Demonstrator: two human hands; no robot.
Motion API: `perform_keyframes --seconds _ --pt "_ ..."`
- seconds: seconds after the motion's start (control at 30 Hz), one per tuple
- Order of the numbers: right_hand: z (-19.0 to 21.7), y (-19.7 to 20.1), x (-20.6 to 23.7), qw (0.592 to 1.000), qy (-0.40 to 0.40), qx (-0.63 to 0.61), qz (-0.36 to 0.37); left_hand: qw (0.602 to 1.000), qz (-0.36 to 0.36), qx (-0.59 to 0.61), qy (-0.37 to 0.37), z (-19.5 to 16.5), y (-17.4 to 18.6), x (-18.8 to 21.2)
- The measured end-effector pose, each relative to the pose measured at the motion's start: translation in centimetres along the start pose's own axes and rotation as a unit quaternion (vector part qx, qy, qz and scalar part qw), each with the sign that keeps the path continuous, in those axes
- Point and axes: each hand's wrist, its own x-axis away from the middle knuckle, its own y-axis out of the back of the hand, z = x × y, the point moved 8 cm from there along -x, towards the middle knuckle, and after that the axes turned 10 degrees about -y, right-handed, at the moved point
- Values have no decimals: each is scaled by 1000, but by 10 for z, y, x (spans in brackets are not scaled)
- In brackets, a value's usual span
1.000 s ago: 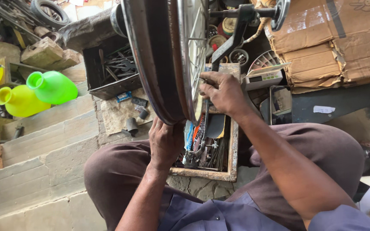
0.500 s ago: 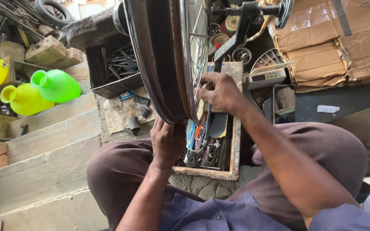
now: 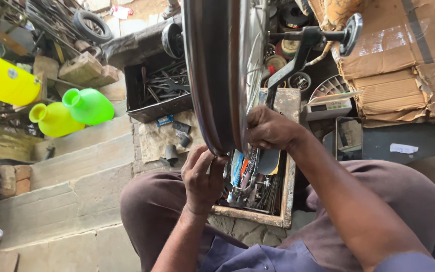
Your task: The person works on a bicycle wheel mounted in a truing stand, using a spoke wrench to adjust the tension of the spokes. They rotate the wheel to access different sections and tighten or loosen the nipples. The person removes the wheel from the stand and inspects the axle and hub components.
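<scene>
Steel wheel rim (image 3: 212, 75) upright, left hand (image 3: 201, 174) grip clamped underneath, right hand (image 3: 270, 128) grip closed on spokes (image 3: 255, 75)

My left hand (image 3: 202, 176) and right hand (image 3: 269, 128) are bare: no gloves, rings or watch show. Both forearms are uncovered up to the bottom edge of the view. I wear a slate-blue woven shirt (image 3: 258, 259) with an open collar seam, its sleeves ending above the elbows. My loose brown cloth trousers (image 3: 378, 186) cover both thighs, creased at the knees.
</scene>
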Motion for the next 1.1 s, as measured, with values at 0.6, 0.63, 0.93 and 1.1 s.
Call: perform_keyframes --seconds 0.6,0.63,0.93,1.1 --pt "27 2 34 822 12 374 -429 987 118 -5 105 25 -27 6" --pt "23 4 32 855 6 307 -419 988 115 -10 99 24 -26 5" --pt "26 -9 43 798 5 403 -448 986 120 -11 111 33 -36 10" --pt "26 -13 44 775 17 421 -471 986 129 -24 104 32 -33 10"
